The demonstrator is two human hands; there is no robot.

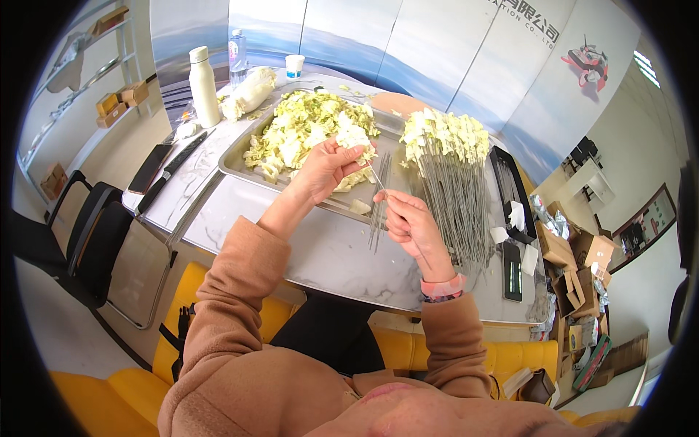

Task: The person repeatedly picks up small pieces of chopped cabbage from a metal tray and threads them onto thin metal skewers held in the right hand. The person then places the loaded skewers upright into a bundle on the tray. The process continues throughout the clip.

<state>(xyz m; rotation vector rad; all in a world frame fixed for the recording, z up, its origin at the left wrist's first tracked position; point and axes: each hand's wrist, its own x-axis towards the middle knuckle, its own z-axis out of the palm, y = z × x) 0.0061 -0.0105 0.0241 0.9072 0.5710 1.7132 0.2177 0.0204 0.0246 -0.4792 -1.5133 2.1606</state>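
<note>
Pale yellow leaves (352, 137) sit pinched in our left grip (326, 169) above the metal tray (244, 170) on our desk (342, 273); our right grip (410, 220) clasps a thin skewer (377, 177) reaching them. At right, leaf-tipped skewers (453, 193) lie bunched, bare ends near us.

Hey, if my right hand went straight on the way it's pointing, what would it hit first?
Probably your left hand or the pale leaf pieces it pinches: your right hand points up and leftward at them. With one view, depth is unclear, so it might pass slightly above or below.
</note>
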